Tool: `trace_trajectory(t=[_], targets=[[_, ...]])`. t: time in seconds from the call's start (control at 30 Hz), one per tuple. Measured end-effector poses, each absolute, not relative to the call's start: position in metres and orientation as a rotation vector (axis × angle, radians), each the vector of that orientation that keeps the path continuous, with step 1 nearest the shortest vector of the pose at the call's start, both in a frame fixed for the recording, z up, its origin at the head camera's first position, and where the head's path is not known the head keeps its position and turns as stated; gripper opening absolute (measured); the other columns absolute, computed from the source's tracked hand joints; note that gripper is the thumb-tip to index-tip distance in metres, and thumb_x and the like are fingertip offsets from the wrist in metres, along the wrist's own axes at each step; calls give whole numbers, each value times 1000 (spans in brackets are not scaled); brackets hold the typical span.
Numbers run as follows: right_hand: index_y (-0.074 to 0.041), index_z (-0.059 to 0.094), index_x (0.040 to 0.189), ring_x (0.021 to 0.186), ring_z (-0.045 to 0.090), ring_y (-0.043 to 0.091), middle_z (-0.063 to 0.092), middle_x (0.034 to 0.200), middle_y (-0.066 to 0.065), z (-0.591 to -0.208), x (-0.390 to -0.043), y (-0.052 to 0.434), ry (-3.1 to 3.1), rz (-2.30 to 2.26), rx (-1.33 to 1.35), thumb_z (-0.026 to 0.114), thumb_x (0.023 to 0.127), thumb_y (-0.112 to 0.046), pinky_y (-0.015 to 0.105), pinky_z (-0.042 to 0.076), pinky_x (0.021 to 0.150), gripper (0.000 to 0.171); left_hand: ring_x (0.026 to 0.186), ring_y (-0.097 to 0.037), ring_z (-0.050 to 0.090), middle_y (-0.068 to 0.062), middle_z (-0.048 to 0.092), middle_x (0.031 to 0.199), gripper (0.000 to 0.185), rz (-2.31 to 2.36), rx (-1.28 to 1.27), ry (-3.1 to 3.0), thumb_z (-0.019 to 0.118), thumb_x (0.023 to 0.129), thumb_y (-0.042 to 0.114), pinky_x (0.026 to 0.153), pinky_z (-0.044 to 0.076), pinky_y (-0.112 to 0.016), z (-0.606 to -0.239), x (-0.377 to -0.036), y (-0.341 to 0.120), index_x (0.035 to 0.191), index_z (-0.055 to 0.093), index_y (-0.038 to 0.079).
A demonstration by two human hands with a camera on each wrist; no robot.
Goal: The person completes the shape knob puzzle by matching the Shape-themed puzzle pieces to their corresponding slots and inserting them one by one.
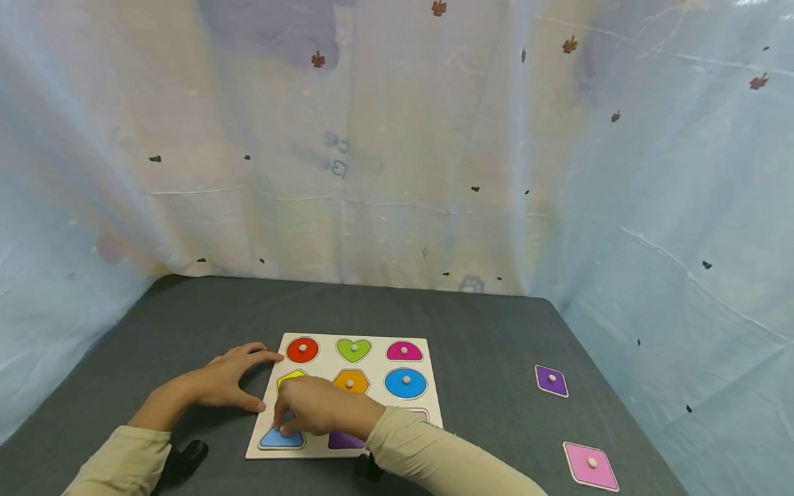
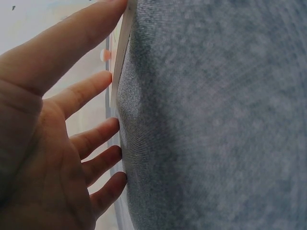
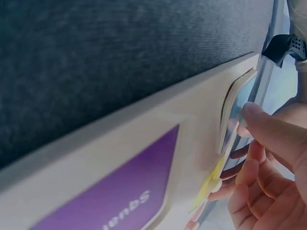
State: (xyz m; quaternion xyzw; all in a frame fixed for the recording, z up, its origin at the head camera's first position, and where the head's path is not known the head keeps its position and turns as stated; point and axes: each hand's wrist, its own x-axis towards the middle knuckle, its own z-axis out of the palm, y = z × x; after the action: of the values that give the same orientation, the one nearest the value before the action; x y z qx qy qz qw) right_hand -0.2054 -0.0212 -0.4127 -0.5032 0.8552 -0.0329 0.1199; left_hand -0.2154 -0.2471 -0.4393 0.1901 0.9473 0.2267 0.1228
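Note:
A pale wooden knob puzzle board [image 1: 378, 351] lies on the dark table. My right hand [image 1: 322, 408] reaches across its front part and pinches the blue triangle piece [image 1: 279, 439] by its knob at the front left corner. In the right wrist view, thumb and fingertips are on the blue piece [image 3: 247, 93], which sits at its recess. My left hand [image 1: 226, 380] is spread beside the board, thumb and index fingertip at its left edge. The left wrist view shows those fingers along the board's side [image 2: 125, 43]. The yellow piece [image 1: 290, 376] is partly covered by my right hand.
The board also holds a red circle [image 1: 302, 349], green heart [image 1: 353, 350], magenta half circle [image 1: 404, 351], orange hexagon [image 1: 356, 377] and blue oval [image 1: 406, 384]. A purple square recess [image 3: 124, 191] has printed letters. A purple piece [image 1: 551, 381] and a pink piece [image 1: 591, 466] lie at the right.

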Motion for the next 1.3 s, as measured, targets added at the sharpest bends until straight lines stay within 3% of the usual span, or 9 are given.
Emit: trace_trajectory(t=[0.57, 0.8, 0.97, 1.03, 1.2, 1.3], targets=[[-29, 80, 96, 83, 56, -8, 67, 90, -19, -409, -202, -22, 2528, -54, -1454, 79, 88, -28, 7, 45, 76, 8, 138, -56, 35, -25, 39, 151, 84, 662, 559, 2762, 85, 75, 48, 99, 29, -81, -440, -217, -247, 147, 50, 22], [-25, 80, 103, 81, 57, -9, 73, 90, -20, -414, -207, -19, 2467, -186, -1437, 80, 88, -27, 3, 44, 79, 15, 137, -56, 35, -25, 39, 151, 83, 660, 568, 2766, 84, 76, 48, 99, 29, -81, -442, -217, -249, 146, 50, 22], [-20, 79, 111, 59, 49, -1, 65, 73, -13, -417, -212, -11, 2367, -403, -1360, 79, 89, -28, 9, 42, 58, 24, 136, -55, 37, -25, 40, 150, 81, 664, 592, 2771, 84, 76, 48, 98, 30, -81, -445, -217, -249, 145, 51, 23], [-20, 78, 113, 59, 48, 1, 64, 75, -12, -415, -212, -7, 2342, -467, -1321, 78, 89, -29, 12, 42, 57, 25, 135, -55, 38, -25, 41, 149, 81, 665, 601, 2777, 84, 76, 48, 97, 31, -81, -445, -217, -250, 145, 51, 23], [-20, 76, 117, 82, 53, -4, 71, 103, -13, -409, -215, 5, 2312, -552, -1265, 78, 90, -32, 10, 47, 73, 29, 133, -53, 40, -24, 43, 147, 80, 651, 588, 2787, 85, 75, 47, 97, 33, -81, -444, -218, -250, 144, 53, 22], [-18, 75, 119, 86, 54, -5, 71, 108, -9, -407, -216, 12, 2284, -594, -1256, 76, 91, -31, 10, 48, 76, 31, 133, -54, 39, -24, 43, 147, 80, 642, 577, 2787, 85, 74, 47, 97, 33, -82, -444, -218, -249, 144, 53, 22]])
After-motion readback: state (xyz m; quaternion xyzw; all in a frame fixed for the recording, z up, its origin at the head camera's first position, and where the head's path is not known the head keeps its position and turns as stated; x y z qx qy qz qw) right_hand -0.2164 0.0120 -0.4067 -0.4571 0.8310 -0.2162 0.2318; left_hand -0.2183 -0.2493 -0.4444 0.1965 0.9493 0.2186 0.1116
